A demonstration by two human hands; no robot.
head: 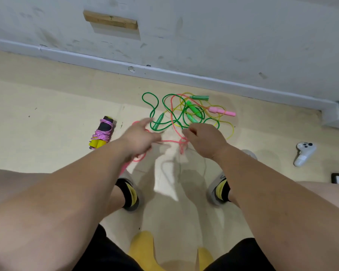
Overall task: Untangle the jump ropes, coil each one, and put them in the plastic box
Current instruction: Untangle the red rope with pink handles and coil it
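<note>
left hand (139, 137): fingers outstretched, blurred, grip cannot tell | right hand (204, 139): fingers pinch pink rope (164, 141) | judged light, limp, slick; hold just beside knot (182, 146) below right fingers

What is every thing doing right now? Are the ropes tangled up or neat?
green ropes, tangled on the floor
yellow rope, tangled in with them
pink rope, partly lifted, running between the hands
purple rope, wound round its handles, lying on the floor
left hand, blurred, grip unclear
right hand, fingers curled, holds pink rope
white controller, lying on the floor
</note>
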